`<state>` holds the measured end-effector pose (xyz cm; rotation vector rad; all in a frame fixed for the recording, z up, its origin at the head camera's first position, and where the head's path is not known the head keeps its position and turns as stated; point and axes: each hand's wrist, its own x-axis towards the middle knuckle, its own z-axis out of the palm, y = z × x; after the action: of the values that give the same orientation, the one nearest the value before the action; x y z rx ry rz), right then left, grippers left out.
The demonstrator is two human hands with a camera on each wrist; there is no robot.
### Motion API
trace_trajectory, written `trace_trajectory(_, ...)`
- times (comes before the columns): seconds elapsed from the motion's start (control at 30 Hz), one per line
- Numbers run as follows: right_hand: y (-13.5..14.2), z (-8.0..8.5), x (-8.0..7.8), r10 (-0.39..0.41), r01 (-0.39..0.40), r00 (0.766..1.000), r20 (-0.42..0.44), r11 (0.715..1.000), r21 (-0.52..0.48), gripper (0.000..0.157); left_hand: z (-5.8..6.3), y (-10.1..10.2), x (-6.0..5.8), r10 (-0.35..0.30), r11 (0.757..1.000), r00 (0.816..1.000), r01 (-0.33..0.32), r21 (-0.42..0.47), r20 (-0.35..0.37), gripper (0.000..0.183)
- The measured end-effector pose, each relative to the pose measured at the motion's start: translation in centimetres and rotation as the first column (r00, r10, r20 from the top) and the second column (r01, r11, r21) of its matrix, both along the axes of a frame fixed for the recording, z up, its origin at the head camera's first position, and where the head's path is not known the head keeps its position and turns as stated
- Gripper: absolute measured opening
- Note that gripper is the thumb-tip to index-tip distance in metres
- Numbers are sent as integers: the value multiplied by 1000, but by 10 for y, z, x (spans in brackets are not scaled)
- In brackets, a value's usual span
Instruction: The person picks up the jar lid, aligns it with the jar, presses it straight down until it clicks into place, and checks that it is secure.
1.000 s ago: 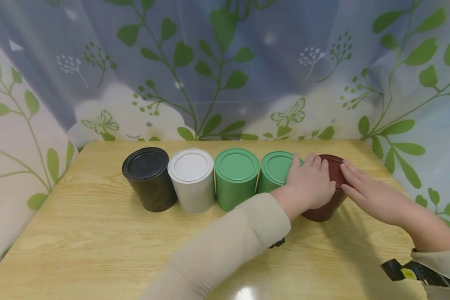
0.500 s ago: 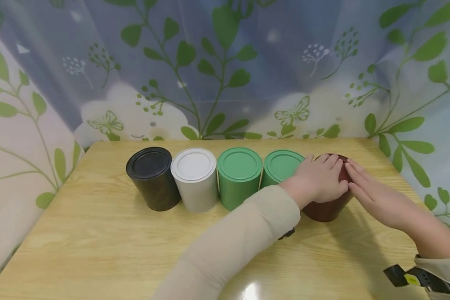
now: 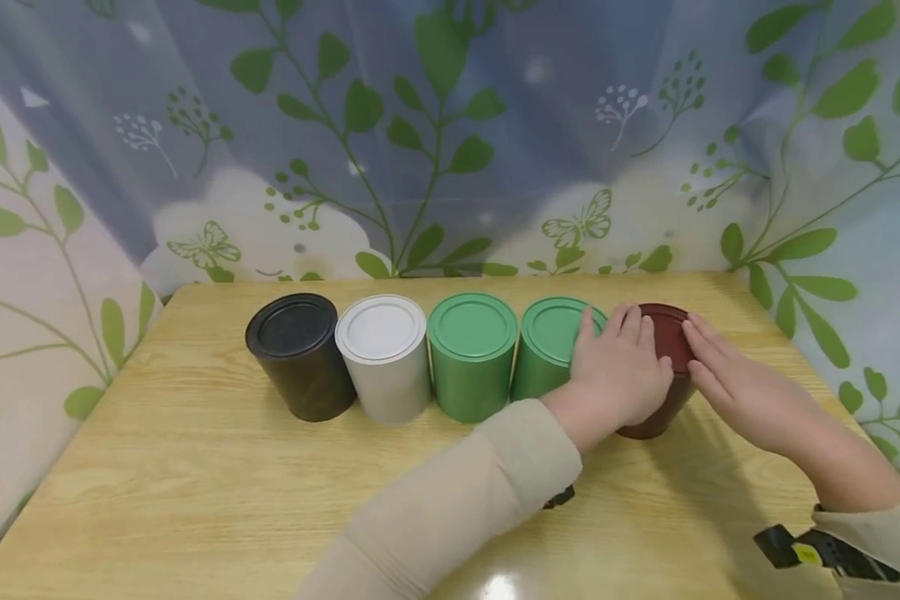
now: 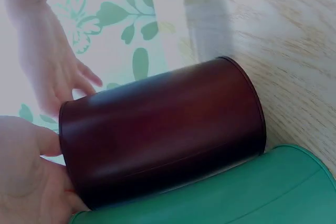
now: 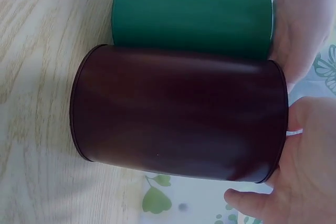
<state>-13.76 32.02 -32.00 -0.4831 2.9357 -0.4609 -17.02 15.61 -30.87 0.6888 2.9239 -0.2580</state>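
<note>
In the head view a dark red lidded canister (image 3: 669, 340) stands at the right end of a row. My left hand (image 3: 618, 367) lies across the gap between it and the neighbouring green canister (image 3: 551, 333), fingers extended over their lid edges. From the right, my right hand (image 3: 750, 392) touches the red canister's rim with straight fingers. The left wrist view shows the red canister (image 4: 163, 129) beside a green canister (image 4: 252, 192), with my left hand (image 4: 31, 177) at its top end. My right hand (image 5: 310, 166) is at the same rim in the right wrist view.
Leftward along the row stand another green canister (image 3: 472, 358), a white one (image 3: 386, 362) and a black one (image 3: 300, 358). They sit on a wood-grain table (image 3: 195, 500). Behind hangs a leaf-patterned curtain (image 3: 450, 167).
My left hand moved right over the red lid, then back left, so more of that lid shows now. My right hand stays by the rim. The head view shifted slightly.
</note>
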Motion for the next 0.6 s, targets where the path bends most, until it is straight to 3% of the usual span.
trace_trajectory(0.13, 1, -2, 1, -5, 5, 1000, 9, 1000, -21, 56, -1, -7, 4, -47, 999, 999, 46, 9, 16, 61)
trace_trajectory(0.33, 8, -4, 4, -4, 3, 1000, -3, 999, -50, 55, 0, -15, 12, -179, 984, 980, 178, -19, -83, 63)
trace_trajectory(0.5, 5, -3, 2, -3, 2, 1000, -5, 998, -57, 55, -3, -20, 13, -205, 979, 973, 205, -7, -109, 67)
trace_trajectory(0.6, 4, -4, 1, -5, 4, 1000, -6, 998, -56, 56, -8, -29, 19, -237, 970, 958, 242, 10, -160, 68)
